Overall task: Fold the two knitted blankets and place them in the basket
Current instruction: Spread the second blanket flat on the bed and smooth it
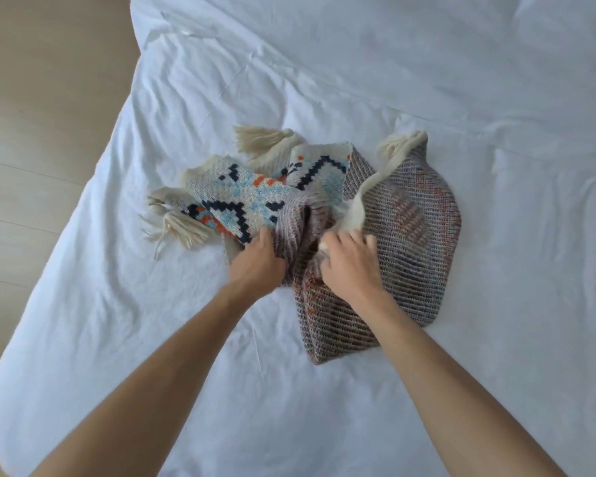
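A crumpled knitted blanket (403, 215) lies bunched in the middle of the bed. Its front side shows navy, light blue and orange patterns on cream; its back side is a muted grey-brown weave. Cream tassels (183, 228) stick out at its corners. My left hand (257, 261) grips a fold near the blanket's middle, fingers curled into the fabric. My right hand (350, 261) grips the cream edge and the fabric beside it. Only one blanket can be told apart in the heap. No basket is in view.
The bed is covered by a wrinkled white sheet (358, 80) that stretches to the right and far side. Its left edge drops to a pale wooden floor (38, 132).
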Demonstrator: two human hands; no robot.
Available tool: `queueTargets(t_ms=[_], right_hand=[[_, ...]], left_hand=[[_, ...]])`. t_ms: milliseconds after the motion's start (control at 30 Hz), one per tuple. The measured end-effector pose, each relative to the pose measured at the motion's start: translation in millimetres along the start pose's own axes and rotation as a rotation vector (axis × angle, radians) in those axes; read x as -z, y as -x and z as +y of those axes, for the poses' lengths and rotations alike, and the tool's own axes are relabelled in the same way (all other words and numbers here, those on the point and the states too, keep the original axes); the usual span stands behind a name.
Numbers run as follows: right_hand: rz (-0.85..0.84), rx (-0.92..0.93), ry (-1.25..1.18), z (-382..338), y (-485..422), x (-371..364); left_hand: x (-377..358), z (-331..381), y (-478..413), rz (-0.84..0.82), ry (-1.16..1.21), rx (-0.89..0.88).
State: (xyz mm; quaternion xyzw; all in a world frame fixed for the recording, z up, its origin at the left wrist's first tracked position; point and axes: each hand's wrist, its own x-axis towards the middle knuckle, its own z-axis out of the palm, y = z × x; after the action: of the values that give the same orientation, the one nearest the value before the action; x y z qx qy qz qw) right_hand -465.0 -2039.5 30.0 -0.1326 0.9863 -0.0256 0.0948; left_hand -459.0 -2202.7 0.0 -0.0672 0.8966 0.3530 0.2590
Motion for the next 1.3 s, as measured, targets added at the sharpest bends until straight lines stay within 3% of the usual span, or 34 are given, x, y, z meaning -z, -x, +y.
queueTargets(t_ms=[267, 400, 533, 600, 700, 767, 867, 933, 1000, 1200, 1300], right_hand=[[-0.132, -0.238, 0.077, 106, 111, -8], [-0.197, -0.354, 0.145, 151, 156, -9], [-0.405, -0.379, 0.186, 165, 180, -14], [-0.351, -0.357, 0.141, 161, 182, -15], [-0.119, -0.2, 0.044, 148, 178, -20], [-0.019, -0.034, -0.052, 135, 173, -25], [-0.119, 0.086, -0.081, 116, 167, -37], [-0.26, 0.095, -0.023, 112, 165, -46], [-0.299, 0.072, 0.016, 115, 163, -54], [-0.068, 0.041, 0.052, 144, 186, -56], [-0.072, -0.056, 0.076, 183, 233, -62]], left_hand=[[-71, -10, 78, -0.106, -0.323, -0.258], [-87, -36, 105, -0.212, -0.532, -0.195], [-80, -50, 108, -0.251, -0.709, -0.088], [-76, -47, 104, -0.227, -0.77, -0.012], [-80, -30, 102, -0.147, -0.726, 0.049], [-94, -9, 107, -0.093, -0.591, -0.06], [-124, 23, 117, -0.043, -0.509, -0.274], [-141, 34, 119, -0.049, -0.54, -0.273], [-150, 38, 117, -0.06, -0.617, -0.221], [-143, 16, 111, -0.074, -0.72, -0.165], [-132, -8, 128, -0.14, -0.853, -0.126]])
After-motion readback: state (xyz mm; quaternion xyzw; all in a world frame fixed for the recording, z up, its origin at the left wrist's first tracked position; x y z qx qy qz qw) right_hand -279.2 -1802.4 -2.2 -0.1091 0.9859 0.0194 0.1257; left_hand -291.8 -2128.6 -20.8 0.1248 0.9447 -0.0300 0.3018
